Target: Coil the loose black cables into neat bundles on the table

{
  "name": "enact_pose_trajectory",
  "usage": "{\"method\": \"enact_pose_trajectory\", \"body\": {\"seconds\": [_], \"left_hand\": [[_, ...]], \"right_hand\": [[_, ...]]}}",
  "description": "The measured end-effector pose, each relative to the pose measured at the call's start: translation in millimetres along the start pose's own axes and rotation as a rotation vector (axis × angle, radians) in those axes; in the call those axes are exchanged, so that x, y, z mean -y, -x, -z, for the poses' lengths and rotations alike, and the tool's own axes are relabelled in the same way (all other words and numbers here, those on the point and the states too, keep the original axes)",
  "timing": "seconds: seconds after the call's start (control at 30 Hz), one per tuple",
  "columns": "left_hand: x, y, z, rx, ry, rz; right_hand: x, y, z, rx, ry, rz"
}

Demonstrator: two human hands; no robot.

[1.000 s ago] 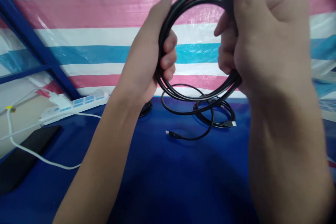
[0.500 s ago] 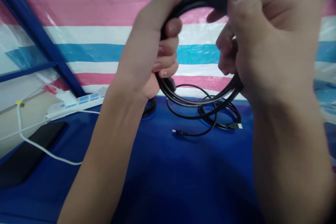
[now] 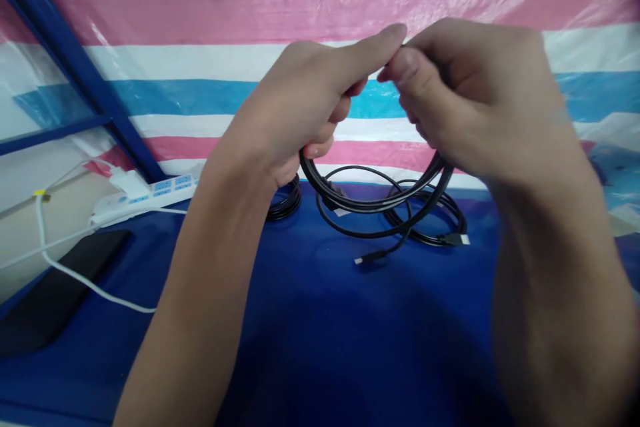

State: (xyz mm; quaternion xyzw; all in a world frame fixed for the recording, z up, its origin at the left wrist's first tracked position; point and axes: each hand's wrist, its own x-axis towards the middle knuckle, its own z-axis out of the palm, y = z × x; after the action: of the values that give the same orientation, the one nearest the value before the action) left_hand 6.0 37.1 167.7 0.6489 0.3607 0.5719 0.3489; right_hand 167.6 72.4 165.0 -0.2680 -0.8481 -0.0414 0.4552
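A coiled black cable (image 3: 370,205) hangs in a loop between my two hands above the table. My left hand (image 3: 320,93) is closed round the coil's left side, its thumb stretched toward the right thumb. My right hand (image 3: 450,90) is closed round the right side, thumb and finger pinched near the left thumb tip. The top of the coil is hidden behind the fingers. Below the loop dangles a cable end with a metal-tipped black connector (image 3: 373,257). Another connector on the loop's left part shows dimly behind the strands.
On the blue table (image 3: 320,347) lie a second black cable coil (image 3: 463,213) with a connector and a third coil (image 3: 285,205) behind my left wrist. A white power strip (image 3: 155,195), white cords and a black flat object (image 3: 60,293) are at left. A striped sheet hangs behind.
Both hands have come together at the top of the loop and moved lower, the thumbs now nearly touching. The dangling connector has shifted right.
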Motion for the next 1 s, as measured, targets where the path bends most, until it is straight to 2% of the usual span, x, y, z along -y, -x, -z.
{"method": "enact_pose_trajectory", "body": {"seconds": [0.07, 0.13, 0.27, 0.33, 0.4, 0.43, 0.5, 0.6, 0.67, 0.73, 0.9, 1.0], "left_hand": [[-2.4, 0.1, 1.3, -0.05, 0.062, -0.02], [-7.4, 0.3, 1.9, -0.128, 0.153, -0.081], [-14.1, -0.6, -1.1, -0.265, 0.33, -0.202], [-11.8, -1.7, -5.0, -0.282, 0.346, -0.227], [-7.0, -2.2, -8.9, -0.285, 0.329, -0.246], [-4.5, -2.0, -10.5, -0.274, 0.32, -0.247], [-0.9, -0.5, -12.5, -0.2, 0.285, -0.226], [0.6, 2.9, -12.8, 0.045, 0.082, -0.096], [-0.2, 4.1, -12.1, 0.123, -0.013, -0.004], [-1.7, 3.8, -10.6, 0.075, 0.014, 0.02], [-5.1, -0.5, -1.8, -0.111, 0.188, -0.087], [-4.8, -3.9, 5.7, -0.25, 0.295, -0.097]], "right_hand": [[0.9, 0.8, 1.4, 0.065, -0.085, 0.022], [2.2, 0.9, 0.6, 0.052, -0.208, 0.014], [12.3, -2.9, -9.4, -0.191, -0.517, -0.077], [18.9, -5.1, -13.4, -0.301, -0.687, -0.142], [21.5, -5.3, -12.0, -0.355, -0.818, -0.208], [20.4, -4.3, -8.9, -0.348, -0.869, -0.23], [13.4, -0.4, 0.2, -0.243, -0.914, -0.249], [-1.1, 6.6, 12.2, 0.053, -0.8, -0.185], [-5.1, 8.7, 14.1, 0.172, -0.711, -0.156], [-1.5, 7.8, 11.5, 0.161, -0.67, -0.177], [15.3, -0.4, 2.5, -0.042, -0.709, -0.255], [13.3, -3.0, -0.7, -0.052, -0.818, -0.313]]}}
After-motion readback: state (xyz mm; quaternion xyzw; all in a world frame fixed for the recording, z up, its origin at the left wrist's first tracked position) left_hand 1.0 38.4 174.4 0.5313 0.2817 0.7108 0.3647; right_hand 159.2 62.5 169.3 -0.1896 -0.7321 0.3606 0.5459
